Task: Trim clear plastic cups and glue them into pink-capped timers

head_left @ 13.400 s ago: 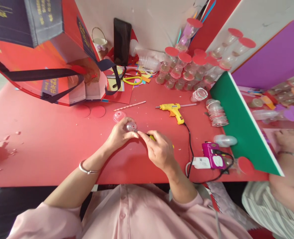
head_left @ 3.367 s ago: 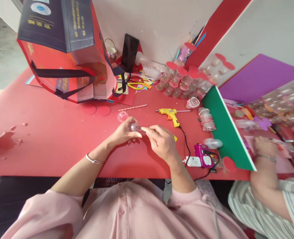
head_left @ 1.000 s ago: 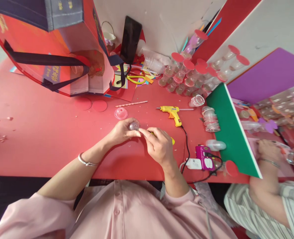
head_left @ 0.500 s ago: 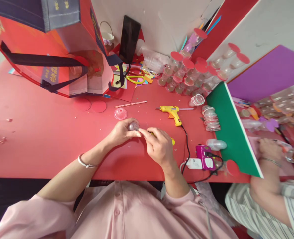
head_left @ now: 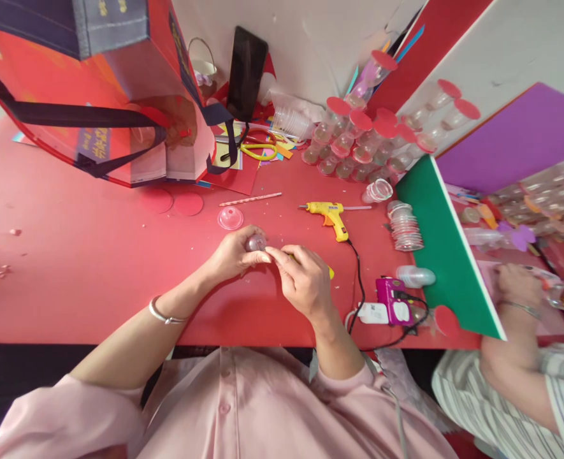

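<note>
In the middle of the red table, my left hand point(head_left: 236, 254) is closed around a small clear plastic dome point(head_left: 255, 243). My right hand point(head_left: 305, 277) is closed on a slim tool with a yellow handle point(head_left: 331, 273); its end shows past the palm, and its kind is hidden by my fingers. The right fingertips meet the dome's edge beside my left thumb. Just beyond my left hand, a clear dome lid point(head_left: 231, 218) lies on the table. A patterned paper straw point(head_left: 250, 199) rests behind it. To the right lies a yellow hot glue gun point(head_left: 328, 217) with a glue stick in its back.
A red bag point(head_left: 119, 76) stands at the back left, near two red discs point(head_left: 188, 204). Clear cups with red discs point(head_left: 358, 140) are stacked at the back right. A green board point(head_left: 447, 255) edges the right side, near a purple power adapter point(head_left: 392, 299). Beyond it rests a co-worker's arm point(head_left: 515, 325).
Almost nothing differs. The view has shifted very slightly; both hands keep their places on the dome and the yellow-handled tool.
</note>
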The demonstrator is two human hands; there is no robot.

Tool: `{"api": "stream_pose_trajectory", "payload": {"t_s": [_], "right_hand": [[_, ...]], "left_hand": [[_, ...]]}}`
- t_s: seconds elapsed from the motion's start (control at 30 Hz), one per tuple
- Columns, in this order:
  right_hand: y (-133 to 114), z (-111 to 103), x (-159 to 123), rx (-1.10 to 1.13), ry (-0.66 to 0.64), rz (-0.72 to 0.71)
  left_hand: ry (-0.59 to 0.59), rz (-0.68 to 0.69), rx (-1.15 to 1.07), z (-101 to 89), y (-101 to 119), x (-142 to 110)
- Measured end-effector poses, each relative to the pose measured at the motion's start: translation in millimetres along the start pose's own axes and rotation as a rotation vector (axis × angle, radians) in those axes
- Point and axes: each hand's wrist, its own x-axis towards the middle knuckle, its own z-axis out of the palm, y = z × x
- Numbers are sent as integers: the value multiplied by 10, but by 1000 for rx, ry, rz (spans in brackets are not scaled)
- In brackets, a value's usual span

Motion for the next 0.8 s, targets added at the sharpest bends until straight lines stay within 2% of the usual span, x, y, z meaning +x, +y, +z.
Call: {"api": "stream_pose_trajectory", "payload": {"t_s": [0.27, 0.4, 0.53, 0.8], "right_hand": [[14, 35, -12, -38, 1, 4], [-1, 21, -10, 6, -12, 27], [-3, 19, -13, 20, -30, 38], [-18, 48, -24, -38, 11, 40]], "left_hand": [[35, 7, 19, 26, 55, -16], [0, -58, -52, 20, 34, -38], [-18, -58, -114, 33, 5, -42], [40, -66, -110, 73, 28, -47]]}}
